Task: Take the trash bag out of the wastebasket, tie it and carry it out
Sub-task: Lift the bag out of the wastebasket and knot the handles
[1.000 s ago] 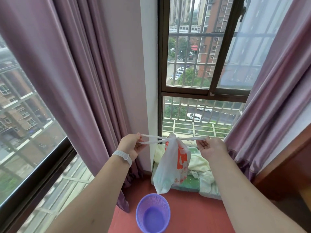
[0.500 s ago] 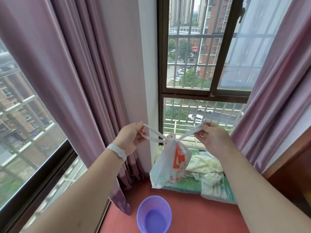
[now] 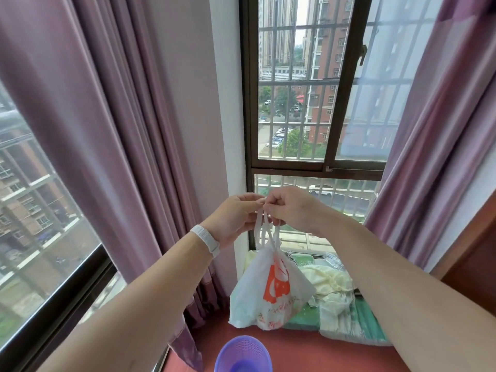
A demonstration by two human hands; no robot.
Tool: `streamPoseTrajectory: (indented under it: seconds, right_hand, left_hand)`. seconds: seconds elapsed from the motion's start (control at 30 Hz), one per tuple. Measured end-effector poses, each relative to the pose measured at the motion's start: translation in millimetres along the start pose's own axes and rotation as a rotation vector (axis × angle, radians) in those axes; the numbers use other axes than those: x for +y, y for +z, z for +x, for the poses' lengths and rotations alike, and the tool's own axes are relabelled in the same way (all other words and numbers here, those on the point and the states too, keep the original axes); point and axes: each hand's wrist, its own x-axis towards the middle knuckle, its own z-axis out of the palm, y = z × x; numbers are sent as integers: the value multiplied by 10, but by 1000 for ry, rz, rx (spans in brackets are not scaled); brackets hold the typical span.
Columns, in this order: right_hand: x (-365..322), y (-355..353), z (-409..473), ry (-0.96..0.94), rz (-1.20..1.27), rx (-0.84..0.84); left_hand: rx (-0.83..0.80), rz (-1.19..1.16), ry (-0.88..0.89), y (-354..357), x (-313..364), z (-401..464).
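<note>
A white trash bag (image 3: 265, 294) with orange print hangs in the air in front of the window, knotted at its neck. Its two white handle strips (image 3: 264, 232) run up from the knot into my hands. My left hand (image 3: 236, 216) and my right hand (image 3: 290, 208) meet fingertip to fingertip above the bag, both pinching the strip ends. A white band sits on my left wrist. Straight below, at the bottom edge of the view, stands the purple mesh wastebasket (image 3: 243, 354), with no bag in it.
Purple curtains (image 3: 107, 130) hang at left and at right (image 3: 429, 130) of a barred window (image 3: 308, 103). On the red sill (image 3: 295, 350) lie a green mat with pale cloths (image 3: 338, 296). A dark wooden panel (image 3: 475, 259) stands at right.
My hands were apart, pulling the bag's handles sideways. They rose and came together above the bag, so the handles now run upward. The view tilted up.
</note>
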Motion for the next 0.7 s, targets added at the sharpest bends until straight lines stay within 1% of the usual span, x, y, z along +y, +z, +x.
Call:
streamPoseTrajectory:
  seconds: [0.1, 0.2, 0.3, 0.5, 0.63, 0.7]
  right_hand:
    - [-12, 20, -22, -37, -51, 48]
    - [30, 66, -52, -55, -110, 123]
    - [106, 106, -88, -36, -93, 171]
    - [346, 230, -214, 73, 154, 210]
    - [478, 346, -321, 137, 388, 183]
    - [528, 399, -357, 162, 424, 188]
  left_hand:
    - [-36, 5, -24, 12, -17, -64]
    - [-45, 59, -46, 43, -61, -119]
    - [-50, 109, -66, 70, -83, -165]
    - [-91, 170, -108, 105, -83, -245]
    - [-82, 117, -146, 96, -148, -246]
    - [-75, 89, -168, 71, -206, -239]
